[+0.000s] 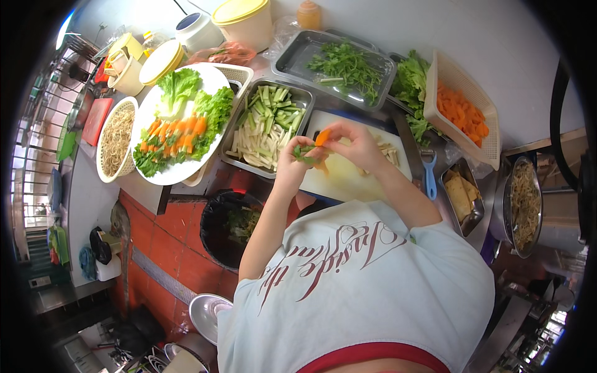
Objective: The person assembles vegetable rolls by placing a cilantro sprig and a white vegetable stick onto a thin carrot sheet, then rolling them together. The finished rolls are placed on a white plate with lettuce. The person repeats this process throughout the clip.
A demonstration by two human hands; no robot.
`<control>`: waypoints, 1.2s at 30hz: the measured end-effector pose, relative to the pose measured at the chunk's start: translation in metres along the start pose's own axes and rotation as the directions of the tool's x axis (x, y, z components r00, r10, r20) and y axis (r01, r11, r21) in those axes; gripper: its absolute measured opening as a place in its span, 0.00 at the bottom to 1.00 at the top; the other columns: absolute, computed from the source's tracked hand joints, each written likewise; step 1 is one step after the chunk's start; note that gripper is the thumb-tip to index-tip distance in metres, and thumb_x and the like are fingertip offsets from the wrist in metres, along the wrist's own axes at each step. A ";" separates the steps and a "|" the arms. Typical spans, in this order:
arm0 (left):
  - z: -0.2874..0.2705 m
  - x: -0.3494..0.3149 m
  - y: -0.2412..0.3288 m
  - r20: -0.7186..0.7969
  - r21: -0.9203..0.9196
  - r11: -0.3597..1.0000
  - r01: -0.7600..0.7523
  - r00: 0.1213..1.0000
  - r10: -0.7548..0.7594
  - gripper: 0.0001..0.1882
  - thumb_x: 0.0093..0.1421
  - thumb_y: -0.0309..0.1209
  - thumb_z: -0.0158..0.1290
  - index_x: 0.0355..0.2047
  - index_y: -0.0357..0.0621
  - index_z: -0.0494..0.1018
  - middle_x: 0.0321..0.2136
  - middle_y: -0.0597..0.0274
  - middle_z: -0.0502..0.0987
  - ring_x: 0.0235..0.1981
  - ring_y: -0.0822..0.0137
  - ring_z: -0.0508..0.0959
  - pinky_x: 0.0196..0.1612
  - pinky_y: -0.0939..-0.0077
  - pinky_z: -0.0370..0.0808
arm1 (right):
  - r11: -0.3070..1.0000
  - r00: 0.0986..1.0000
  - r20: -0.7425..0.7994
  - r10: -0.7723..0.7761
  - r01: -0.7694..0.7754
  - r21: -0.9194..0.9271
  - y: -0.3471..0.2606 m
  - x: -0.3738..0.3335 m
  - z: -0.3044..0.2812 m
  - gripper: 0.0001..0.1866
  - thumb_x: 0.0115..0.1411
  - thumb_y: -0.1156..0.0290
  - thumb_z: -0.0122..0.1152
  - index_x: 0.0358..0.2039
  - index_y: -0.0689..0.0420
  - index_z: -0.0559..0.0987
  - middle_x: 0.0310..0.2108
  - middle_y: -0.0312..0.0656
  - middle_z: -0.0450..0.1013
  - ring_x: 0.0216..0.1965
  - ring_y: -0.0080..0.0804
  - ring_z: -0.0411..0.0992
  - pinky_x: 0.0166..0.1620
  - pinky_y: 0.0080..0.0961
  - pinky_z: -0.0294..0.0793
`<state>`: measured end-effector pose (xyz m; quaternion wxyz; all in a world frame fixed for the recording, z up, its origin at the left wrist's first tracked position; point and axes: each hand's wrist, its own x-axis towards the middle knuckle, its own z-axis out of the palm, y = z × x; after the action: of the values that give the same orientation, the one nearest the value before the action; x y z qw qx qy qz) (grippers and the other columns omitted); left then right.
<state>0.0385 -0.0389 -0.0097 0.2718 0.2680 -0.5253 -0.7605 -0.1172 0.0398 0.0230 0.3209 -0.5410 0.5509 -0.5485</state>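
Note:
Above the white cutting board (398,165), my two hands are close together. Pinched between the fingertips of my right hand (359,147) is a thin orange carrot slice (322,137). My left hand (291,165) is closed around green herb leaves (305,154), with a bit of orange showing below them. Pale vegetable sticks (388,153) lie on the board, partly hidden by my right hand. Left of my hands, a metal tray (258,166) holds green and pale sticks. A white plate (165,178) carries lettuce and rows of carrot-wrapped rolls (177,133).
A metal tray of herbs (292,56) stands behind the board. On the right are a basket (463,68) of carrot slices, a blue-handled peeler (430,177) and a metal pan (469,227). A basket of noodle-like strands (117,137) sits far left. A black-lined bin (214,239) stands below.

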 end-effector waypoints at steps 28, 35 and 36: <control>0.010 -0.009 0.017 -0.023 0.002 0.999 0.034 0.999 -0.034 0.18 0.48 0.19 0.58 0.41 0.34 0.69 0.34 0.60 0.75 0.35 0.71 0.75 0.37 0.81 0.73 | 0.981 0.996 0.089 -0.030 0.013 0.192 0.013 -0.013 -0.004 0.13 0.52 0.83 0.55 0.40 0.60 0.73 0.35 0.37 0.68 0.36 0.20 0.69 0.36 0.14 0.71; 0.014 -0.012 0.016 -0.011 -0.083 0.992 0.099 0.995 -0.100 0.17 0.49 0.21 0.59 0.41 0.34 0.70 0.32 0.61 0.75 0.32 0.73 0.76 0.35 0.83 0.73 | 0.988 0.989 0.037 -0.143 0.141 0.059 0.015 -0.015 -0.003 0.11 0.51 0.83 0.56 0.36 0.59 0.73 0.33 0.37 0.67 0.34 0.22 0.69 0.38 0.17 0.73; 0.013 -0.010 0.016 -0.016 -0.112 0.988 0.108 0.994 -0.111 0.17 0.50 0.21 0.58 0.41 0.34 0.70 0.31 0.62 0.75 0.32 0.74 0.76 0.35 0.84 0.73 | 0.983 0.982 0.050 -0.182 0.183 -0.014 0.013 -0.014 -0.004 0.11 0.51 0.83 0.56 0.36 0.59 0.73 0.33 0.37 0.67 0.34 0.22 0.69 0.38 0.17 0.72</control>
<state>0.0388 -0.0286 0.0108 0.2496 0.2892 -0.4638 -0.7993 -0.1211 0.0512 0.0078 0.2775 -0.6053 0.4961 -0.5571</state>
